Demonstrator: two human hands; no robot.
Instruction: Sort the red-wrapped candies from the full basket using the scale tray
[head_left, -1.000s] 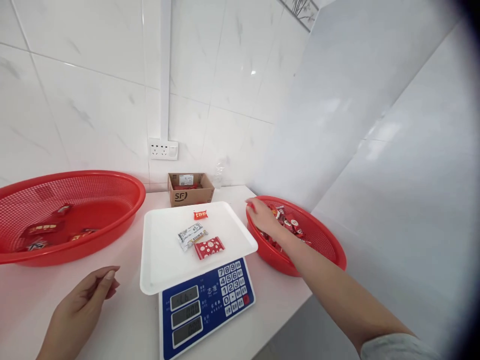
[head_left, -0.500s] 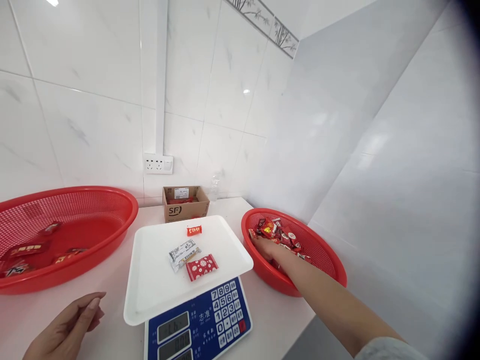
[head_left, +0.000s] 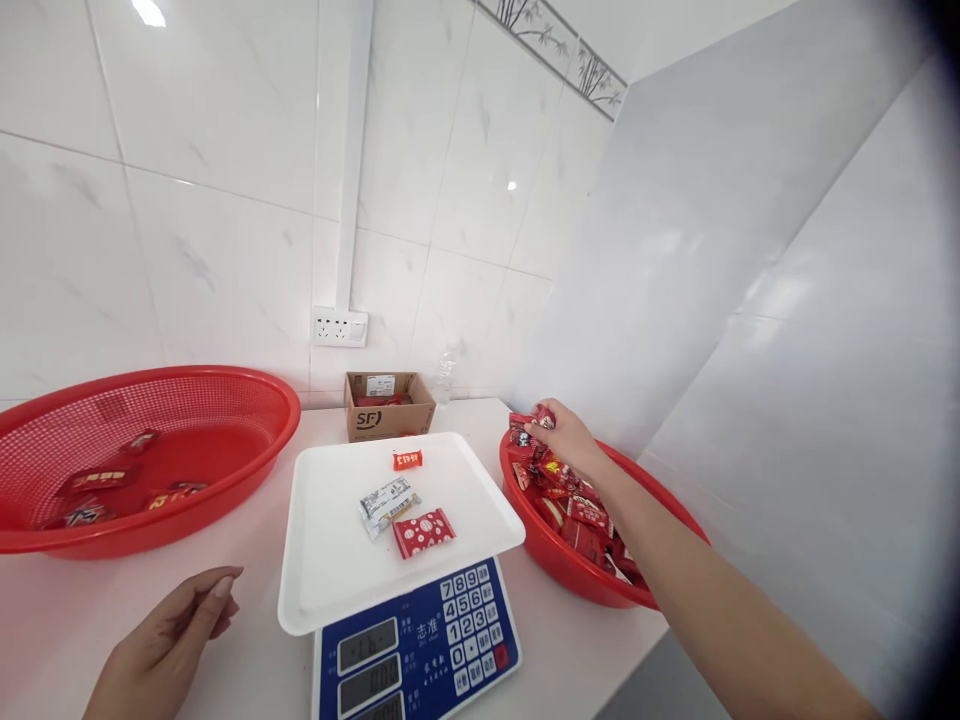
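Observation:
My right hand (head_left: 564,437) is closed on red-wrapped candies (head_left: 523,428), lifted over the near-left rim of the right red basket (head_left: 559,575). Below it lies a heap of mostly red candy packets (head_left: 585,510). My left hand (head_left: 169,640) hovers at the lower left, fingers curled and thumb against the forefinger, with nothing visible in it. Between the hands stands a blue digital scale (head_left: 420,640) with a white tray (head_left: 330,560). The tray bears a small red candy (head_left: 407,460), silver-white packets (head_left: 386,504) and a red spotted packet (head_left: 424,533).
To the left is another red basket (head_left: 247,470) holding several packets. A cardboard box (head_left: 390,418) with red packets inside stands behind the scale, beside a clear plastic bottle (head_left: 445,377). Tiled walls close off the back and right; a socket (head_left: 340,327) is on the back wall.
My right hand has risen out of the heap in the right basket with candies in its fingers. My left hand keeps its curled pose. The view has shifted slightly left.

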